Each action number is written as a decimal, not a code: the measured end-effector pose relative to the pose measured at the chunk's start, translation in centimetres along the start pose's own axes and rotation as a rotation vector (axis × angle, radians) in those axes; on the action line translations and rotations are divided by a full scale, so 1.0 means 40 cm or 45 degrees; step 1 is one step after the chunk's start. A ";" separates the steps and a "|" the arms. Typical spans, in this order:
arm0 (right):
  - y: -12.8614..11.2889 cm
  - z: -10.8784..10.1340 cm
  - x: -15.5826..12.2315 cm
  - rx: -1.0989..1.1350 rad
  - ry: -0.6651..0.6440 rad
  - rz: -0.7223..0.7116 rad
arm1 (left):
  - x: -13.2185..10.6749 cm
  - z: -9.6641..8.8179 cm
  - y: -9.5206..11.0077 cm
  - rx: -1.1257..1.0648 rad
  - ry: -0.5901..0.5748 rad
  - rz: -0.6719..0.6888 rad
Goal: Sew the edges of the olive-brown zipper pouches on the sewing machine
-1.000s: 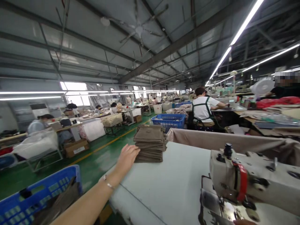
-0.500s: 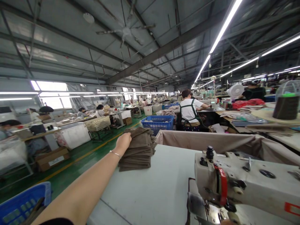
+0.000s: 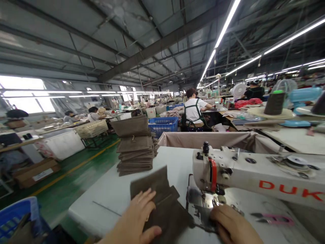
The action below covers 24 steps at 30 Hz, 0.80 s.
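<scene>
A dark brown fabric piece [image 3: 175, 217], folded and creased, lies on the pale sewing table beside the sewing machine [image 3: 233, 169]. My left hand [image 3: 139, 217] rests on it, fingers stretched out and thumb apart. One flap of the fabric stands up beyond my fingertips. At the metal plate under the machine head is my right hand [image 3: 232, 222], fingers curled down near the fabric's right corner. Whatever those fingertips pinch is hidden. Farther back on the table stands a stack of brown fabric pieces [image 3: 135, 154], its topmost piece tilted up.
Pink-handled thread snips [image 3: 275, 218] lie right of my right hand. Blue baskets stand at lower left [image 3: 19, 217] and beyond the stack [image 3: 165, 124]. A cloth-lined bin [image 3: 215, 138] borders the table's far side. A co-worker [image 3: 194, 110] sits ahead, facing away.
My left hand has come back from the stack to the fabric beside the machine. The stack's top piece now tilts up. My right hand has come into fuller view, and the view has turned right.
</scene>
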State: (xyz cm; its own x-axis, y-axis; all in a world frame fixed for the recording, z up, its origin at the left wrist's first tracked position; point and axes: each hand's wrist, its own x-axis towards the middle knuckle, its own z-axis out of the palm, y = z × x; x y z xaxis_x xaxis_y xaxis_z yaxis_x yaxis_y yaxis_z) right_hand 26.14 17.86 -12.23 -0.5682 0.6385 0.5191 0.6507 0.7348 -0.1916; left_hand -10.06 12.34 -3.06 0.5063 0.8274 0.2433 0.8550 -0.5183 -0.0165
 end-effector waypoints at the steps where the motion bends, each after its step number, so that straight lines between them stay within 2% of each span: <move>1: -0.022 -0.013 0.007 0.014 -0.028 -0.011 | -0.029 0.045 0.015 -0.060 -0.034 -0.053; 3: -0.065 -0.035 0.021 0.056 -0.075 -0.022 | -0.049 0.104 0.031 -0.158 -0.051 -0.180; 5: -0.109 -0.047 0.032 0.114 -0.146 0.012 | -0.027 0.122 0.038 -0.242 -0.029 -0.323; 8: -0.170 -0.035 0.035 0.187 -0.197 0.135 | 0.042 0.105 0.053 -0.364 0.006 -0.463; 11: -0.211 0.004 0.027 0.217 -0.146 0.262 | 0.098 0.090 0.076 -0.448 0.002 -0.465; 14: -0.231 0.032 0.018 0.253 -0.072 0.411 | 0.114 0.087 0.099 -0.556 -0.044 -0.443; 17: -0.241 0.023 0.011 0.345 0.023 0.512 | 0.102 0.066 0.126 -0.728 -0.135 -0.436; 19: -0.247 -0.002 0.006 0.425 0.042 0.490 | 0.088 0.036 0.148 -0.940 -0.197 -0.412; 22: -0.254 -0.055 0.002 0.470 0.028 0.376 | 0.069 -0.014 0.187 -1.513 -0.302 -0.401; 24: -0.258 -0.090 0.004 0.456 0.010 0.300 | 0.060 -0.035 0.211 -1.844 -0.350 -0.455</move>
State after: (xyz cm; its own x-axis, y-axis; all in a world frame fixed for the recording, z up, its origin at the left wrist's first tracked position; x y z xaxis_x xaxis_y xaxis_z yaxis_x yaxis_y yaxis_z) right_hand 21.16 9.55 -7.17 -0.4200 0.7979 0.4324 0.5456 0.6027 -0.5823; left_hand -1.78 9.63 -1.27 0.4471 0.8805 -0.1578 0.1723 0.0884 0.9811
